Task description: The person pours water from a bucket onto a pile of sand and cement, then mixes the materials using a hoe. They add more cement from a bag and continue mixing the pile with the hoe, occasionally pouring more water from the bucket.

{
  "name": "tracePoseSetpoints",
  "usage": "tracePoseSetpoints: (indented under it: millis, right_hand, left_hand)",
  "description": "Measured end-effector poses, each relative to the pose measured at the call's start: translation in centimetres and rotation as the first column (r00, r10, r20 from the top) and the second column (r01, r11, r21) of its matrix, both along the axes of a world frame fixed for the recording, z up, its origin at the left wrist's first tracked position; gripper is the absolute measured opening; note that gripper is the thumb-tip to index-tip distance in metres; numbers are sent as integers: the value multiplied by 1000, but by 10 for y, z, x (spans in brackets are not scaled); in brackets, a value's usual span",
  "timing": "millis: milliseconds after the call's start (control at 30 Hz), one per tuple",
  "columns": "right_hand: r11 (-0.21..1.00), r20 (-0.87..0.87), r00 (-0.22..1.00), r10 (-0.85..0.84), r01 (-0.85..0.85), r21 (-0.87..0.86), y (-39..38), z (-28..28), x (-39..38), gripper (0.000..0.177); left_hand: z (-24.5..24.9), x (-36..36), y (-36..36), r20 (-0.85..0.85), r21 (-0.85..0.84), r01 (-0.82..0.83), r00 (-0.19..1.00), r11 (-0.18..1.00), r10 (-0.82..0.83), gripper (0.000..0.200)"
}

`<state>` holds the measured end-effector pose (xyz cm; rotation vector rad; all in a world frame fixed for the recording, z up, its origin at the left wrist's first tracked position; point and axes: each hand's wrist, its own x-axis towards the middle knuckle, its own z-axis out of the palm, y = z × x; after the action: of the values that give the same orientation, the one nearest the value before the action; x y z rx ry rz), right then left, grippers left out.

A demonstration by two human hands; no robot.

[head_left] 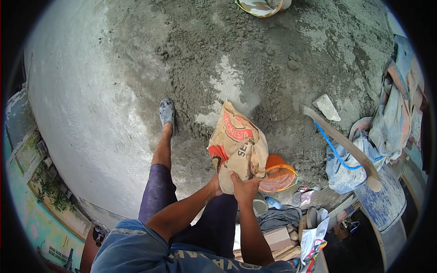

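Observation:
A brown paper cement sack (239, 141) with red and black print hangs in front of my legs, its top end crumpled and pointing away from me. My left hand (215, 184) grips the lower left side of the sack; its fingers are partly hidden behind the paper. On the lower right, my right hand (246, 187) holds the sack with the thumb on top. Beyond the sack, grey powder and damp crumbly mortar (191, 54) cover the ground. Just right of the sack an orange bucket (277, 176) lies tilted, partly hidden by it.
Another bucket (263, 8) stands at the far edge. To the right are a curved wooden board (346, 145), a pale stone block (327, 108), a blue-rimmed sack (348, 168) and piled cloths (400, 100). A water bottle (273, 203) and a cardboard box (277, 239) lie near my right side.

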<state>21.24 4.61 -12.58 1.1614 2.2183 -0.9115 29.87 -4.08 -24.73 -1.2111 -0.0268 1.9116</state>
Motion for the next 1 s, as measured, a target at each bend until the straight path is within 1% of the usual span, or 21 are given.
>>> tracePoseSetpoints:
  millis: [33, 67, 133, 167, 233, 300, 367, 400, 433, 467, 533, 567, 600, 667, 700, 767, 800, 867, 900, 967, 1000]
  right_hand:
    - [1000, -33, 999, -4, 4, 19, 4, -6, 5, 75]
    - [1000, -32, 999, -3, 4, 20, 9, -10, 9, 75]
    - [988, -181, 979, -93, 69, -137, 18, -15, 19, 48]
    - [988, -178, 980, -94, 69, -137, 20, -17, 25, 48]
    - [990, -300, 951, -80, 41, -133, 22, -18, 33, 38]
    - [987, -284, 957, -66, 21, -160, 26, -13, 40, 37]
    - [982, -268, 962, -51, 0, -190, 26, -8, 43, 37]
    - [986, -313, 950, 7, -58, -155, 22, 1, 38, 38]
    - [987, -355, 933, 66, -114, -117, 20, 7, 36, 40]
    - [986, -336, 941, 47, -97, -134, 20, 10, 40, 42]
    - [983, -309, 948, 71, -119, -139, 20, 27, 37, 41]
    - [979, -288, 953, 91, -138, -147, 20, 37, 32, 41]
    - [977, -256, 961, 109, -151, -152, 20, 46, 27, 41]
    - [969, -245, 960, 138, -182, -165, 24, 56, 28, 40]
    - [962, -232, 960, 157, -201, -183, 24, 60, 27, 40]
    - [966, -207, 972, 107, -151, -211, 23, 65, 21, 41]
    - [969, -215, 973, 79, -125, -212, 24, 64, 21, 40]
    - [975, -237, 969, 68, -115, -192, 24, 68, 11, 41]
    - [975, -242, 968, 66, -114, -193, 26, 68, 8, 41]
    - [963, -229, 972, -45, -19, -269, 33, 70, 3, 49]
    - [972, -232, 967, -108, 54, -230, 28, 72, -4, 44]
  left_hand:
    - [-2, 3, 1, 6, -24, 37, 999, 999, -37, 46]
    - [-5, 4, 2, 10, -48, 73, 997, 996, -72, 46]
    - [-5, 3, 2, -21, -78, 100, 995, 992, -102, 48]
    - [-3, 4, 2, -50, -107, 129, 990, 986, -135, 50]
    - [7, -4, 0, -84, -104, 128, 987, 986, -137, 51]
    - [9, -8, -4, -117, -102, 126, 984, 987, -138, 53]
    - [2, -4, -21, -137, 71, 194, 974, 978, -183, 66]
    - [-4, -3, -31, -138, 71, 192, 974, 979, -181, 66]
    - [-15, 1, -43, -182, 122, 394, 911, 911, -370, 73]
    - [-29, 3, -57, -236, 161, 577, 810, 801, -536, 80]
    - [-90, 13, -95, -248, 79, 701, 703, 709, -667, 91]
    - [-115, 11, -107, -129, -171, 704, 677, 689, -724, 96]
    - [-135, 4, -113, 6, -407, 684, 665, 605, -747, 100]
    - [-141, -34, -100, 3, -538, 598, 706, 594, -708, 111]
    - [-151, -42, -84, 3, -533, 598, 709, 599, -706, 111]
    - [-164, -46, -51, -251, -237, 378, 866, 895, -432, 107]
    - [-162, -47, -45, -244, -228, 378, 870, 897, -429, 107]
    - [-146, -51, -37, -154, -100, 303, 936, 948, -315, 101]
    - [-147, -49, -34, -158, -103, 304, 935, 947, -317, 101]
    - [-145, -44, -28, -179, -46, 207, 961, 977, -212, 97]
    - [-131, -53, -28, -163, -72, 233, 956, 970, -242, 97]
